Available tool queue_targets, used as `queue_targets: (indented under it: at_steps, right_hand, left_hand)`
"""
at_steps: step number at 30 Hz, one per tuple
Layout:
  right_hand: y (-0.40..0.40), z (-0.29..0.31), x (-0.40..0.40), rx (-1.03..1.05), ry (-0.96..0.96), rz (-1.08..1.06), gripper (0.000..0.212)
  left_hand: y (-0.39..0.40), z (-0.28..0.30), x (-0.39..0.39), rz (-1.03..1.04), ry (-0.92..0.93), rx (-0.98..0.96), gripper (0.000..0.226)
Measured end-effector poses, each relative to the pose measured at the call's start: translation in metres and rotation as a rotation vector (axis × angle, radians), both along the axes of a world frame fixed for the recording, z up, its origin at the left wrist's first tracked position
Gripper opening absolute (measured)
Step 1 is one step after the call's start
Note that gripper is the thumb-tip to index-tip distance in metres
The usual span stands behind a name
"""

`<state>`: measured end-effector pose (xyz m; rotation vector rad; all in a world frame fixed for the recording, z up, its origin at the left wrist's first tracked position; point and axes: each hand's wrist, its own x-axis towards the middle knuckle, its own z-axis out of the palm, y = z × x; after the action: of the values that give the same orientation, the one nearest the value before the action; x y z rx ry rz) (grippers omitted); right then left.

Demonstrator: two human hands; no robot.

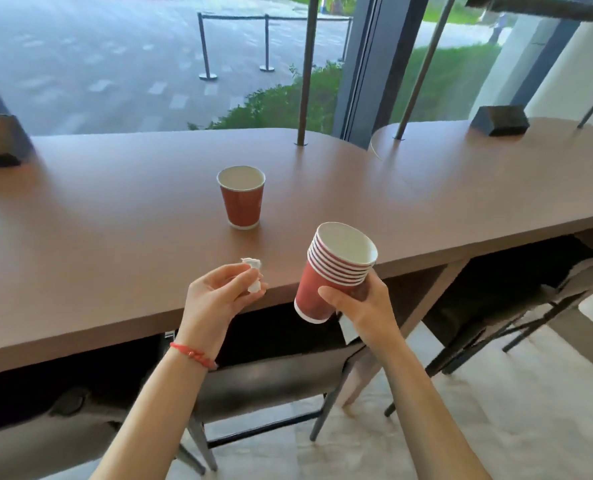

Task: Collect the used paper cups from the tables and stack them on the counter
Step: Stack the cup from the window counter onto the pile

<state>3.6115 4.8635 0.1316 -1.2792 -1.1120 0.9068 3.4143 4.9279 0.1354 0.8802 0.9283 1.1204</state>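
Smooth brown table (115, 237); right hand (364, 306) grips nested paper cups (333, 271), left hand (215, 299) pinches crumpled tissue (254, 277).

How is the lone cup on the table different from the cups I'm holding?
The lone cup stands upright on the table; the stack is tilted, gripped in the right hand. The lone cup is single; the stack is several cups nested together. Nothing touches the lone cup; the left hand pinches a crumpled tissue. The lone cup and the stack are both red outside, white inside.
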Motion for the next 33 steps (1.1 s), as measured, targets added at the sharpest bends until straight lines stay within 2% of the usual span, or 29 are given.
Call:
queue_targets:
  at_steps: [6, 9, 15, 24, 29, 33]
  right_hand:
    - [0.048, 0.012, -0.005, 0.049, 0.001, 0.192, 0.052]
    - [0.069, 0.023, 0.001, 0.102, -0.011, 0.26, 0.043]
    - [0.104, 0.043, 0.012, 0.174, 0.01, 0.337, 0.039]
    - [0.159, 0.087, -0.002, 0.267, 0.073, 0.358, 0.04]
    - [0.189, 0.106, -0.015, 0.302, 0.067, 0.355, 0.033]
    - [0.207, 0.104, -0.024, 0.277, 0.015, 0.342, 0.042]
  left_hand:
    - [0.018, 0.013, -0.017, 0.163, -0.055, 0.089, 0.019]
    - [0.027, 0.02, -0.012, 0.242, -0.107, 0.11, 0.016]
    - [0.039, 0.026, 0.007, 0.322, -0.079, 0.127, 0.022]
    - [0.06, 0.039, 0.006, 0.373, -0.07, 0.168, 0.014]
    - [0.071, 0.045, -0.001, 0.39, -0.047, 0.171, 0.015]
    - [0.074, 0.044, -0.004, 0.401, -0.051, 0.16, 0.014]
